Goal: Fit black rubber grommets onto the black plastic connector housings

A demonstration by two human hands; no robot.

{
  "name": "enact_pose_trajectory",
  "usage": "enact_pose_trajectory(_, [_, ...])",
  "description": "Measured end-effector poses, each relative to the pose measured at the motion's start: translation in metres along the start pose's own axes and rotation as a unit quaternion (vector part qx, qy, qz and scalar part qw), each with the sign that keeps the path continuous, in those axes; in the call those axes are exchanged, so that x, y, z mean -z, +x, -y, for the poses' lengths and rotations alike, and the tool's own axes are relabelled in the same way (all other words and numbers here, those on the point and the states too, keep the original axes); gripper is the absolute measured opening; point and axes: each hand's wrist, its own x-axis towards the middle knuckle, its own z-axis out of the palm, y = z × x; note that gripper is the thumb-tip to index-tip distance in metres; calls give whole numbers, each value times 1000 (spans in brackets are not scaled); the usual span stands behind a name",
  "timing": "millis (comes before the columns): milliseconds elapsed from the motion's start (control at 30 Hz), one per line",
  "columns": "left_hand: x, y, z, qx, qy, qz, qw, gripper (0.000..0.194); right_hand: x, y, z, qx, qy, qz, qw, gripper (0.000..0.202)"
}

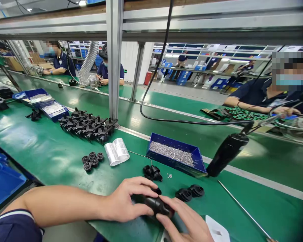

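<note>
Low over the green bench, a black rounded plastic part point(155, 203) lies between my two hands. My left hand point(126, 199) curls its thumb and fingers round the left end. From the right, the thumb and fingers of my right hand point(185, 220) pinch the other end. Just beyond them sit a cluster of black plastic pieces point(152, 172), with a thin metal rod reaching it, and a few tiny silver bits point(169, 175). Two black ridged caps point(190, 192) rest right of these. A white flat piece point(218, 230) is partly covered by my right hand.
A blue bin point(176, 166) of small metal pieces stands ahead, beside a black corded tool point(228, 153). Further left are label rolls point(116, 152), small black wheels point(92, 161) and rows of black assemblies point(88, 126). A metal rod point(243, 208) lies right. A metal post point(114, 60) rises ahead; co-workers sit opposite.
</note>
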Motion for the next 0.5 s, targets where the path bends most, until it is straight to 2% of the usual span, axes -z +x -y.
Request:
enact_pose_trajectory(67, [1, -1, -2, 20, -5, 3, 1000, 60, -2, 3, 2, -14, 9, -18, 1000, 27])
enact_pose_trajectory(133, [2, -1, -3, 41, 1, 19, 999, 54, -2, 6, 5, -13, 26, -24, 999, 26])
enact_pose_trajectory(200, [3, 0, -4, -12, 47, 35, 998, 49, -2, 9, 8, -24, 51, -22, 998, 25])
enact_pose_trajectory(267, [4, 0, -4, -103, 115, 46, 987, 58, 0, 10, 12, -42, 73, -23, 996, 24])
enact_pose_trajectory(333, [8, 2, -5, -155, 169, 65, 971, 65, 2, 11, 14, -58, 74, -23, 995, 21])
enact_pose_trajectory(433, [20, 8, -11, -139, 265, 109, 948, 92, 7, 11, 9, -64, -7, -5, 998, 18])
enact_pose_trajectory(500, [34, 14, -19, -94, 360, 99, 923, 107, 11, 10, 0, -61, -113, 4, 992, 23])
